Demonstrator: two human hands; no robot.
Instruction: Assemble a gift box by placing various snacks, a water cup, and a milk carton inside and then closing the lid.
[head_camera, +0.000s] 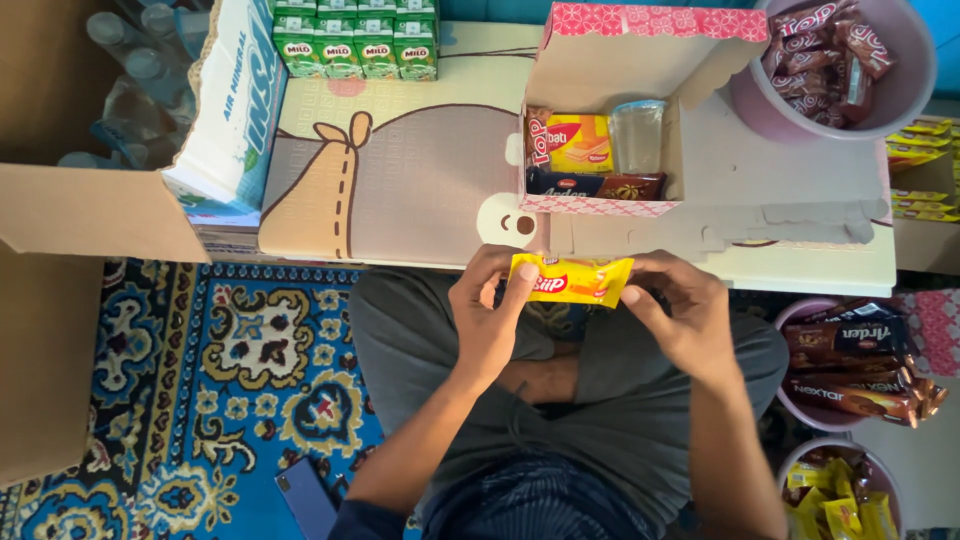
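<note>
Yellow snack packet (571, 279) was held level between both hands, above the lap and just short of the low table's (420, 190) near edge. Left hand (490, 315) pinched the packet's left end, thumb on the front face, fingers curled behind; forearm ran up from lower left. Right hand (682, 310) pinched the right end with thumb and fingertips, wrist bent inward, forearm rising from lower right. Directly beyond the hands sat an open pink-patterned carton (610, 110), lid raised, already holding a yellow wafer pack (580, 143), a clear cup (637, 135) and a dark biscuit pack (596, 186); nothing lay between hands and carton. Beyond and right of the right hand: a pink bowl (905, 95) of red-brown wrapped bars. Right of the right forearm: a bowl of dark chocolate packets (855, 365), then a bowl of yellow packets (840, 500). Far beyond the left hand: green drink cartons (355, 45). Left of the left arm: patterned blue rug (220, 380) and a brown cardboard box (60, 230).
</note>
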